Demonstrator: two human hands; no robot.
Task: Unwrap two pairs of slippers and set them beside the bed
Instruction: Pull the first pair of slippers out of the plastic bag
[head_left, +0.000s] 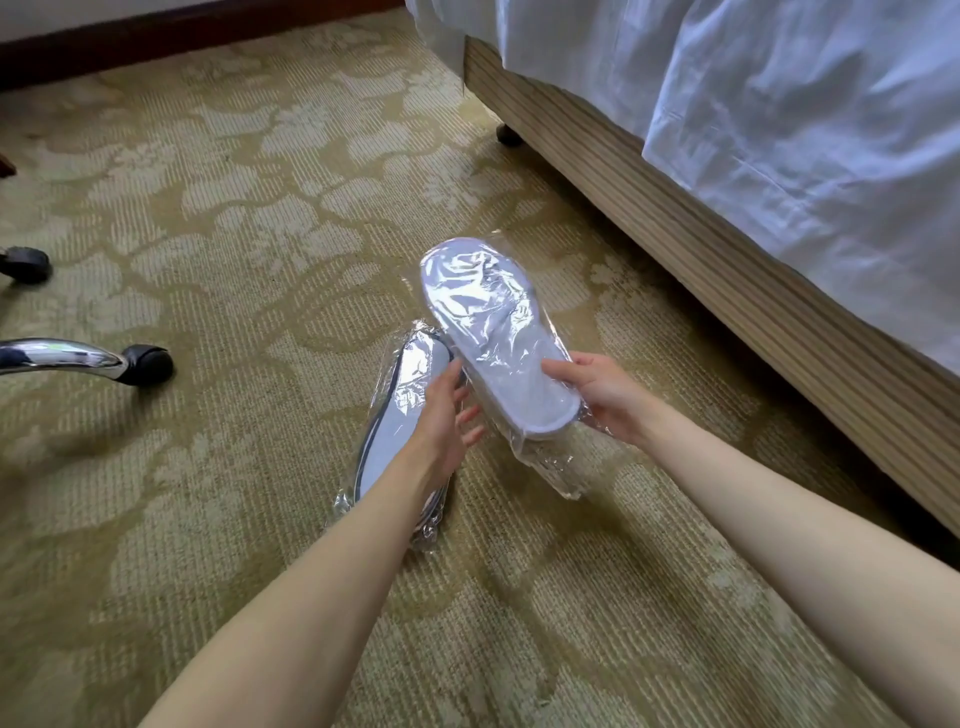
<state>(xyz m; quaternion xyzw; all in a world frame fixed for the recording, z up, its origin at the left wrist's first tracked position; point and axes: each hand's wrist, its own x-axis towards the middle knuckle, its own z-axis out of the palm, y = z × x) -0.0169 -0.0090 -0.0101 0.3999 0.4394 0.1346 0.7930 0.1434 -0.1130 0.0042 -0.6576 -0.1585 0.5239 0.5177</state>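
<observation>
A white slipper pair in a clear plastic wrap (488, 322) is held up above the carpet, toe pointing away from me. My right hand (602, 395) grips its heel end, thumb on top. My left hand (441, 415) reaches in at the wrap's left edge, fingers spread and touching the plastic. Under my left hand a second wrapped slipper pair (400, 405) with a dark trim lies on the carpet, partly hidden by my wrist.
The bed (675, 249) with a striped base and a hanging white sheet runs along the right. A dark bed leg (508, 135) stands at its corner. A chrome chair leg with a castor (145, 364) and another castor (26, 262) sit at left. Patterned carpet lies between.
</observation>
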